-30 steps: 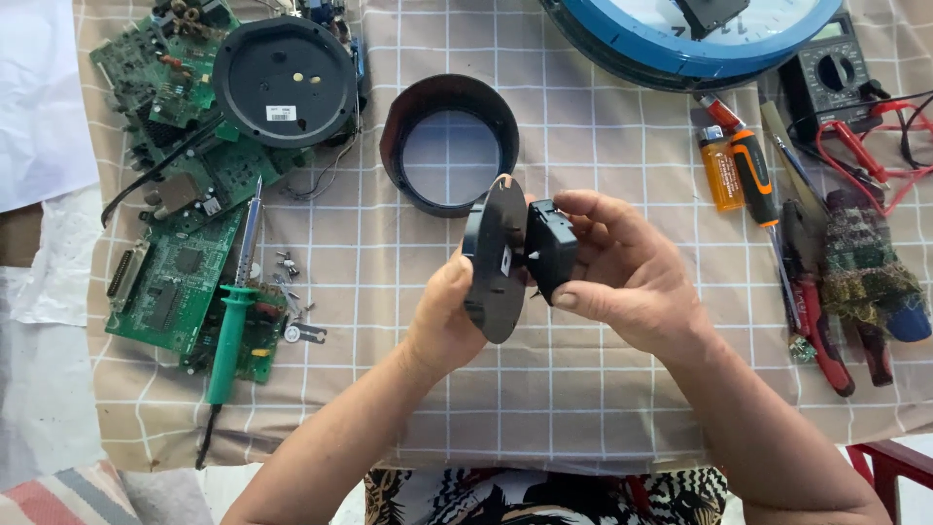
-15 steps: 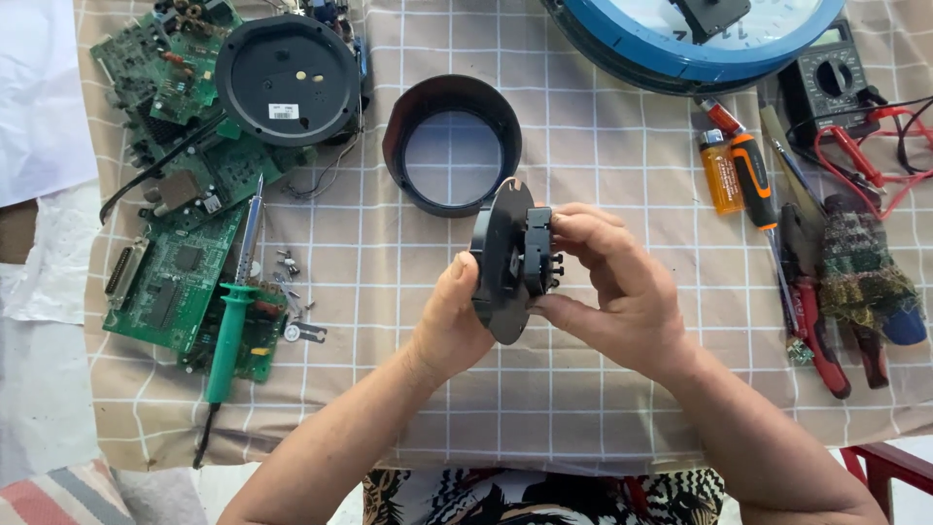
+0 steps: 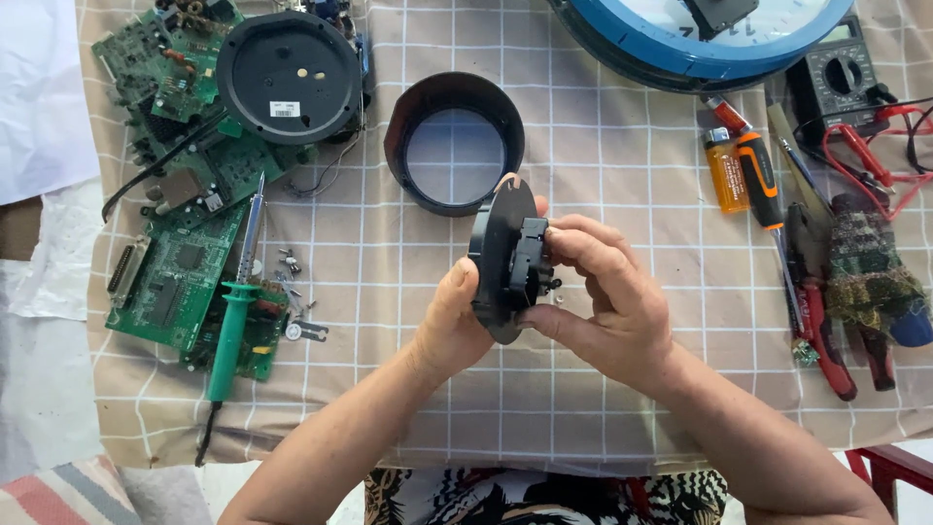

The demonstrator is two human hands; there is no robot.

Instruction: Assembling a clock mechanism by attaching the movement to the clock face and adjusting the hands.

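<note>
Above the middle of the checked cloth I hold a black round plate point(image 3: 494, 255) on edge, with a small black box mechanism point(image 3: 530, 264) fixed to its right face. My left hand point(image 3: 452, 326) grips the plate's lower left rim from behind. The fingers of my right hand point(image 3: 607, 297) close around the box mechanism from the right, thumb underneath. Just beyond the plate, a black ring-shaped housing point(image 3: 454, 143) lies flat on the cloth.
Green circuit boards point(image 3: 175, 272), a black round cover point(image 3: 289, 76), a green-handled soldering iron point(image 3: 233, 326) and loose screws point(image 3: 292, 267) lie at left. A blue-rimmed clock point(image 3: 700, 44), orange screwdriver point(image 3: 758, 180), lighter point(image 3: 724, 175), multimeter point(image 3: 841, 73), pliers point(image 3: 826, 331) and glove point(image 3: 865, 267) lie at right.
Both hands have tilted and turned the plate a little, so it stands more edge-on. My right fingers have shifted their hold on the box mechanism.
</note>
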